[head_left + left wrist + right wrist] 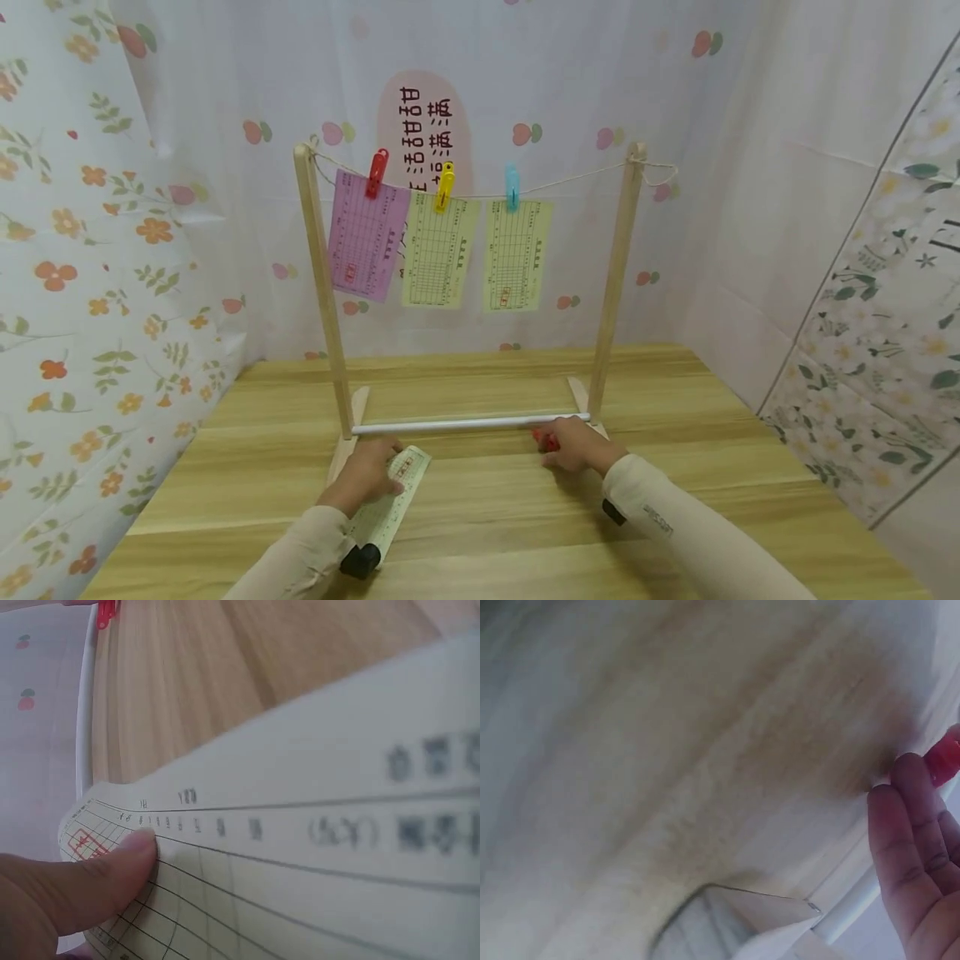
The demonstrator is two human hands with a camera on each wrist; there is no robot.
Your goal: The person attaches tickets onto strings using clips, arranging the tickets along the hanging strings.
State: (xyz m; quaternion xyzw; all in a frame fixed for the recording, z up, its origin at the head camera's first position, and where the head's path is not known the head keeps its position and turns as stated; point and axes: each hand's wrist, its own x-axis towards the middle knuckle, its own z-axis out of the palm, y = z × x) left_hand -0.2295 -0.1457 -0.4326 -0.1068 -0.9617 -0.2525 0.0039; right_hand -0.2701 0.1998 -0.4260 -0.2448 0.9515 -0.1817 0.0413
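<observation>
My left hand (366, 477) grips a pale yellow-green receipt slip (403, 498) over the left front of the table. In the left wrist view the thumb presses on the printed face of the slip (300, 832), beside a red stamp. Over by the right end of a white rod (465, 423), my right hand (576, 447) holds a red clothespin (547, 440) low above the tabletop. The right wrist view shows the red clothespin (943, 759) at the fingertips, partly hidden behind them.
A string (581, 175) runs between two wooden posts (618, 275). From it hang a purple slip (367, 242) under a red clip (377, 172), and two yellow-green slips (517, 262) under yellow (445, 187) and blue (512, 187) clips. Patterned curtains (90, 250) surround the wooden table (487, 517).
</observation>
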